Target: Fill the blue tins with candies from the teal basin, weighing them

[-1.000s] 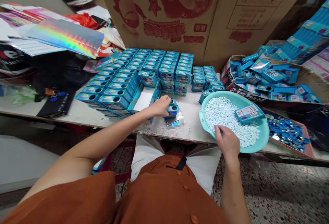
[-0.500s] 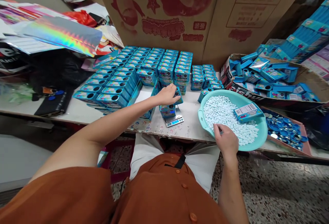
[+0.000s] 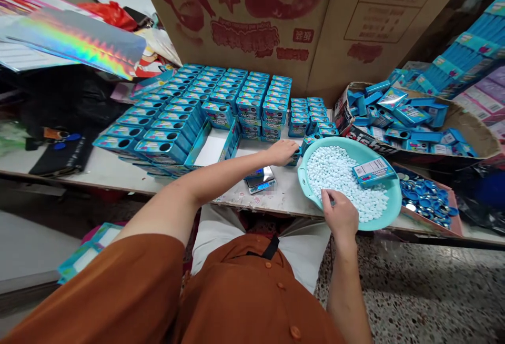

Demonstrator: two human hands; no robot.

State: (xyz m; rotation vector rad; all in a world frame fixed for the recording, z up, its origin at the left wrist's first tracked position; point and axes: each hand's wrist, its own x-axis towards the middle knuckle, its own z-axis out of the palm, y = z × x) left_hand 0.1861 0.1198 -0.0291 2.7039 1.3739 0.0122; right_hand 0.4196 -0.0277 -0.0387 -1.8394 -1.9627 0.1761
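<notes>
Gripping a small blue tin (image 3: 294, 157) in closed fingers, the left hand (image 3: 281, 152) sits just right of the digital scale (image 3: 259, 179), the tin's long axis roughly upright beside the teal plastic basin (image 3: 389, 212). The right hand (image 3: 341, 215), over the basin, curls among the white mints (image 3: 339, 181); whether it holds any cannot be told.

Tins (image 3: 160, 152): teal-blue with multicoloured labels from where I sit, at 11 o'clock.
Basin (image 3: 389, 189): mint green, at 2 o'clock.
Mints (image 3: 339, 175): pale bluish white, inside the basin.
Carton (image 3: 252, 33): tan, printed with a red star and face, at 12 o'clock.
Foil sheet (image 3: 74, 41): rainbow fading into silver, at 10 o'clock.
Sleeve (image 3: 98, 291): rust orange, at 7 o'clock.
Lids (image 3: 426, 199): deep blue, at 3 o'clock.
Floor (image 3: 414, 291): black-and-white speckle, at 5 o'clock.
</notes>
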